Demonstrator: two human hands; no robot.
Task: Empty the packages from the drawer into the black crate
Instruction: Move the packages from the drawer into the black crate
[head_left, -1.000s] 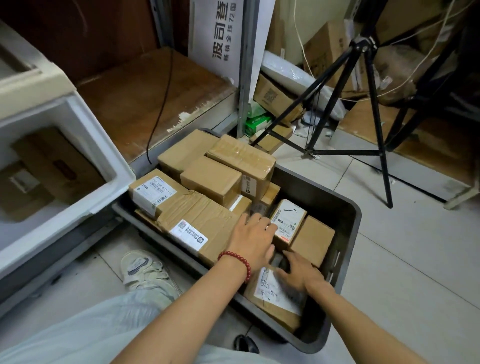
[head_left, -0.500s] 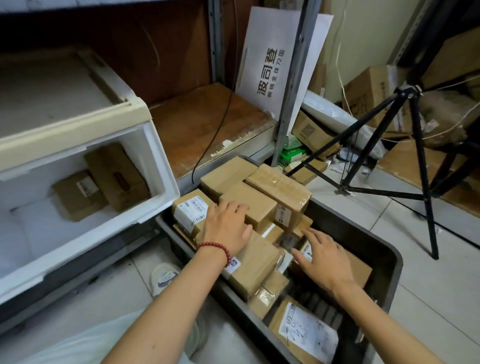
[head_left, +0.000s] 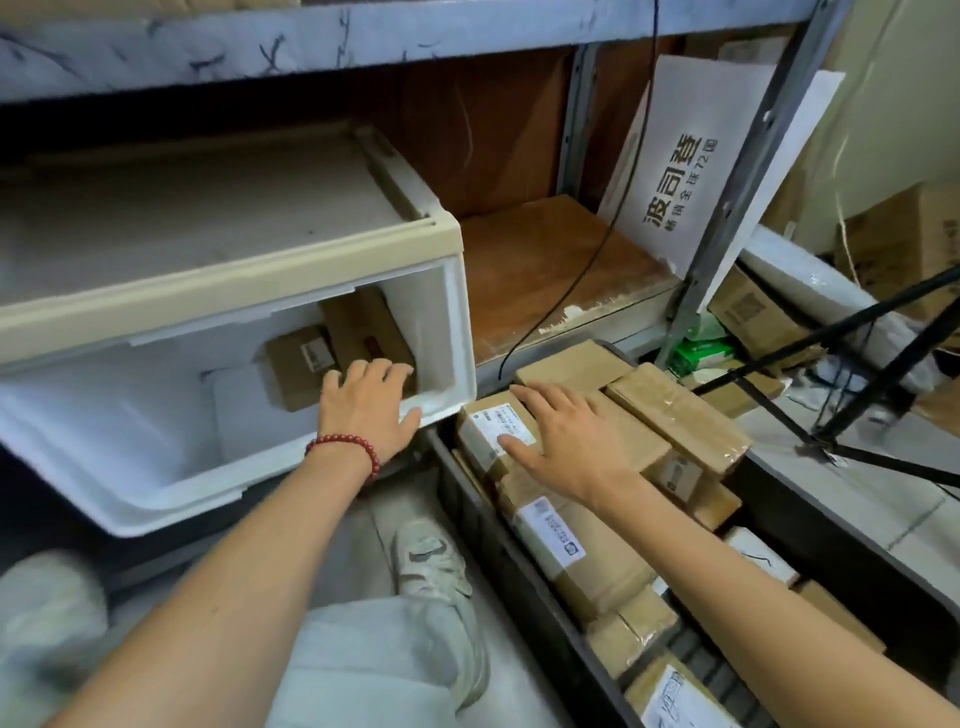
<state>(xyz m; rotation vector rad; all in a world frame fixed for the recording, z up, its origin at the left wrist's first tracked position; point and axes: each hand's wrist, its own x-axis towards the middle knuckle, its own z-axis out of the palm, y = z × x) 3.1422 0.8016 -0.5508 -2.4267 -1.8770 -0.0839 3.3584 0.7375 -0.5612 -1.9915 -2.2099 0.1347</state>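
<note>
White drawer (head_left: 453, 332) open on L, two brown pkgs (head_left: 298, 366) in its back-R corner. Black crate (head_left: 501, 543) on floor (head_left: 852, 499), full of boxes (head_left: 675, 410). L hand (head_left: 363, 410) fingers loose, touches pkgs; R hand (head_left: 566, 441) flat over boxes.

The left hand (head_left: 365, 410) hides part of the two drawer packages (head_left: 297, 365) (labels too blurred to read); the black crate (head_left: 841, 545) runs off the lower right edge.
</note>
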